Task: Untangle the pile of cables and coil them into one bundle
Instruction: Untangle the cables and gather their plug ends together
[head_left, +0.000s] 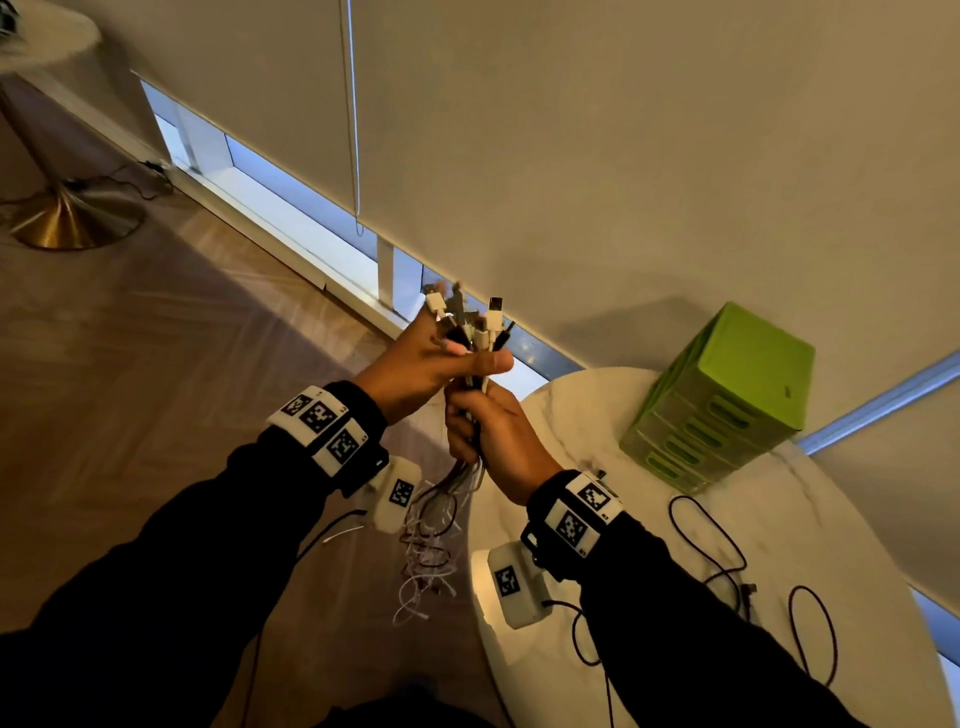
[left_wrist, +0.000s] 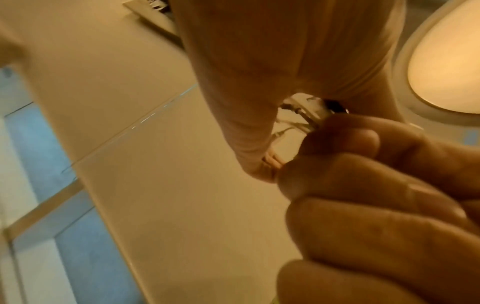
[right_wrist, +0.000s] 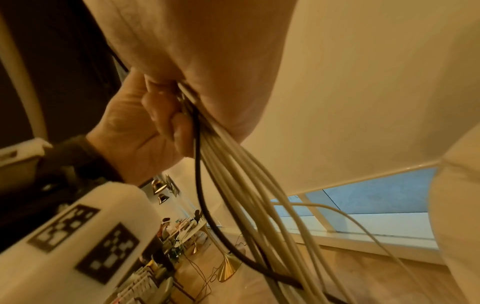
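A bunch of white and dark cables is held upright in the air, left of the table. Its USB plug ends fan out above my left hand, which grips the bunch just under the plugs. My right hand grips the same bunch directly below the left. The loose tails hang down tangled toward the floor. In the right wrist view the white strands and one black cable stream out of my right fist. In the left wrist view only a few plug ends show between curled fingers.
A round marble table stands at the right, with a green drawer box at its far side. A dark red cable lies in loops on it. At the far left stands a table with a gold foot. Wooden floor lies below.
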